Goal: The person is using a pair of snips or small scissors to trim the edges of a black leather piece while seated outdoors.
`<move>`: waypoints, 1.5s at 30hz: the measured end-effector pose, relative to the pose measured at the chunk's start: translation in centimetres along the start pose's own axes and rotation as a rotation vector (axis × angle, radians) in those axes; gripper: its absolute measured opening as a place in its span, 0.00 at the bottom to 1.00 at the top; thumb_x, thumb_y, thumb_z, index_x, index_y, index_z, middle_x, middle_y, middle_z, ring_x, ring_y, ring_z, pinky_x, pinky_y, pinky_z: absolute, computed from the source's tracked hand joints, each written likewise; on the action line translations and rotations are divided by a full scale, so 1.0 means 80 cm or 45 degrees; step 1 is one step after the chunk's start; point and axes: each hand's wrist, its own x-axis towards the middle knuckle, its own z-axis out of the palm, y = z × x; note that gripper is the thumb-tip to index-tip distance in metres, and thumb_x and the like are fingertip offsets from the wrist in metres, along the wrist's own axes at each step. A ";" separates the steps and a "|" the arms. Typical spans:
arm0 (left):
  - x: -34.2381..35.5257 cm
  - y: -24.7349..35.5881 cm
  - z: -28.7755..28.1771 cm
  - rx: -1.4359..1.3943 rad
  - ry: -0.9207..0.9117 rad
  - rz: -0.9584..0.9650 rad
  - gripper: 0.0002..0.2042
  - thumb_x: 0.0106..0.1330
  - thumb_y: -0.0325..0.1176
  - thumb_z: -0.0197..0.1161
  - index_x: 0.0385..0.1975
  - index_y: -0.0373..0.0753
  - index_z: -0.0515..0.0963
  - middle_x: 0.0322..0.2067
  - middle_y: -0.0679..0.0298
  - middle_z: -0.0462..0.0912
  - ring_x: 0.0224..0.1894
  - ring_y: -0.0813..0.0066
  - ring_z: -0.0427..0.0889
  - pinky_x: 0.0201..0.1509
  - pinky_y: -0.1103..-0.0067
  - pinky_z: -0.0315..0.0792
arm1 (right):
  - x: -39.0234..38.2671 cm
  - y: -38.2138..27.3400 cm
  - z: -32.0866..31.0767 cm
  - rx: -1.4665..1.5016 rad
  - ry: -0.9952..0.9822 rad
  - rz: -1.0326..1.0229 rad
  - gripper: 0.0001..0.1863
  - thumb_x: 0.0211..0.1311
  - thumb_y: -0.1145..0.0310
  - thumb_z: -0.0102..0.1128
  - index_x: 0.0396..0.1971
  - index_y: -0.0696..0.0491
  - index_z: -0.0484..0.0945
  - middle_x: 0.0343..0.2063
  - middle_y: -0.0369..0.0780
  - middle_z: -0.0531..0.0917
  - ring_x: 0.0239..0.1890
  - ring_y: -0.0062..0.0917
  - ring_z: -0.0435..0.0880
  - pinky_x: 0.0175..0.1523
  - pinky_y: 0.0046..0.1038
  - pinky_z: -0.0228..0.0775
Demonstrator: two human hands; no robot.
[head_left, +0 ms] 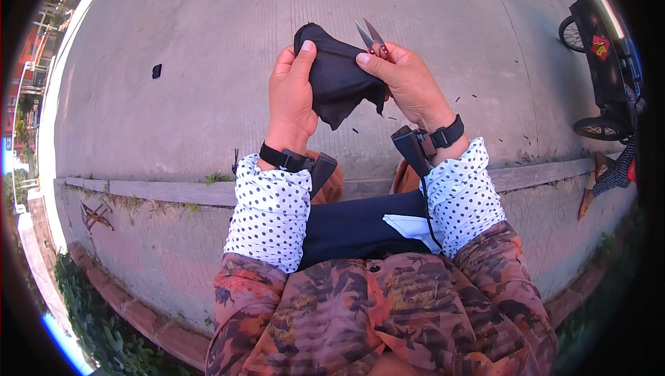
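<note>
A piece of black cloth [341, 75] is held up in front of me, its lower edge uneven and hanging down. My left hand [291, 95] is closed on its left side, with the thumb pressed on top. My right hand [412, 85] pinches the right side under the thumb. Small pointed scissors [374, 37] are also in my right hand, blades upward and slightly parted; their handles are mostly hidden by the fingers. Across my lap lies dark fabric [346, 227] with a white piece [410, 227] on it.
Small dark scraps [462, 115] lie on the concrete right of my hands. A small black object [156, 71] lies farther left. A curb [166, 190] crosses near my knees. At the left is a small folding stool [96, 215]; at the right, a wheeled cart [599, 57] and another person's leg [613, 176].
</note>
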 end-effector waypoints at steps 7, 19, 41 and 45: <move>0.003 -0.001 -0.002 -0.002 0.020 -0.032 0.09 0.73 0.38 0.60 0.42 0.39 0.75 0.36 0.65 0.82 0.36 0.77 0.83 0.39 0.78 0.79 | 0.009 0.012 -0.005 0.038 0.018 -0.058 0.10 0.65 0.61 0.67 0.35 0.51 0.80 0.24 0.27 0.75 0.23 0.09 0.68 0.26 0.16 0.60; -0.007 0.005 0.000 0.097 -0.154 -0.103 0.11 0.73 0.35 0.58 0.50 0.38 0.75 0.38 0.67 0.82 0.35 0.79 0.82 0.39 0.80 0.78 | 0.002 0.002 -0.017 0.082 -0.082 -0.033 0.21 0.71 0.52 0.59 0.46 0.57 0.80 0.30 0.31 0.76 0.21 0.09 0.63 0.28 0.18 0.60; -0.008 0.008 -0.009 0.217 -0.404 -0.213 0.05 0.69 0.29 0.63 0.41 0.38 0.77 0.35 0.65 0.83 0.34 0.80 0.82 0.38 0.80 0.77 | 0.009 0.004 -0.032 0.378 0.342 -0.275 0.08 0.69 0.63 0.62 0.37 0.52 0.77 0.25 0.29 0.78 0.23 0.12 0.73 0.26 0.18 0.63; -0.005 0.007 -0.011 0.149 -0.358 -0.184 0.07 0.68 0.27 0.63 0.43 0.38 0.76 0.38 0.66 0.82 0.38 0.79 0.81 0.43 0.80 0.76 | 0.012 0.004 -0.036 0.492 0.333 -0.336 0.08 0.70 0.63 0.61 0.38 0.52 0.78 0.25 0.30 0.78 0.23 0.12 0.74 0.26 0.18 0.64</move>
